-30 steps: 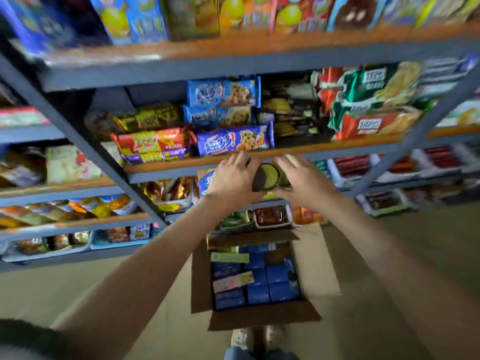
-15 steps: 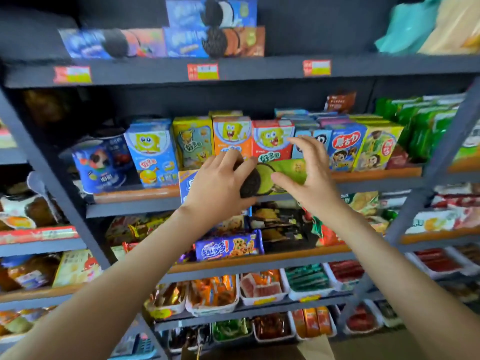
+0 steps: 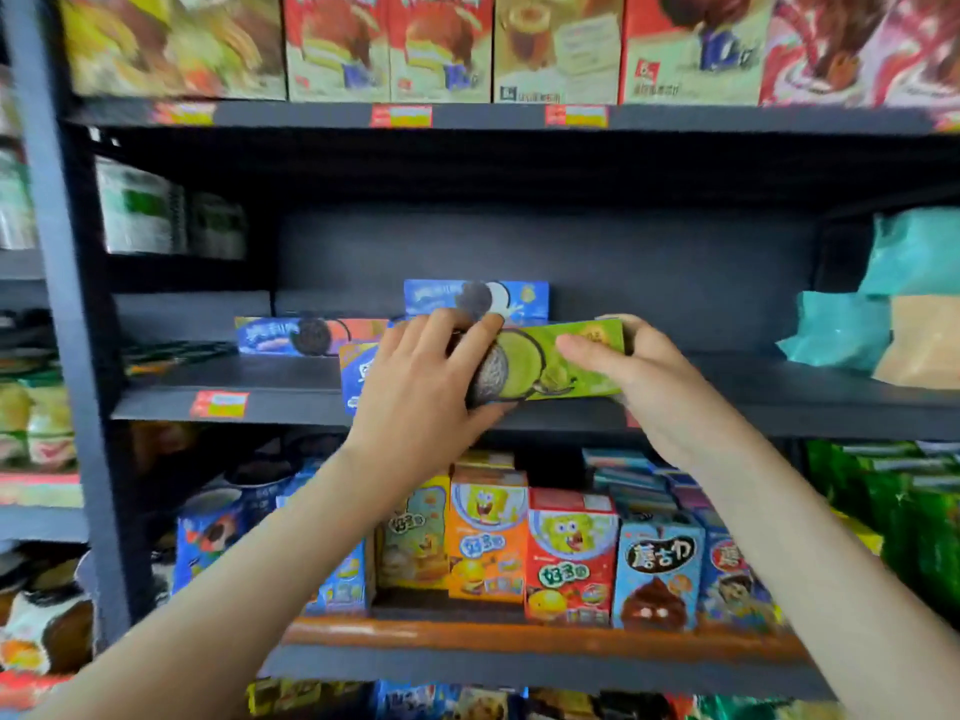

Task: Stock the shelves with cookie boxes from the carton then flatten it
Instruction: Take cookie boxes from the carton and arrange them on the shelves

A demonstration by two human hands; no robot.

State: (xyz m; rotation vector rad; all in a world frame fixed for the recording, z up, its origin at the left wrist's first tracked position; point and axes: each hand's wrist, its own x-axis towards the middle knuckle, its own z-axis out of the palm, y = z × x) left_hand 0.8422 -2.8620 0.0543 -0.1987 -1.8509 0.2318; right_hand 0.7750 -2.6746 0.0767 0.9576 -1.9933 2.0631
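The box (image 3: 571, 358) lies level at the front edge of the shelf (image 3: 249, 405); whether they touch is unclear. The left grip (image 3: 423, 392) curls over its middle, covering the print. The right grip (image 3: 641, 379) clasps its right end, fingers hidden behind.

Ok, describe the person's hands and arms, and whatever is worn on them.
Nothing worn shows. The left hand and right hand are bare: no gloves, no rings in sight. The left forearm and right forearm are uncovered down to the frame's lower edge, with no sleeve, watch or bracelet at either wrist. Blur hides finer details such as the nails.
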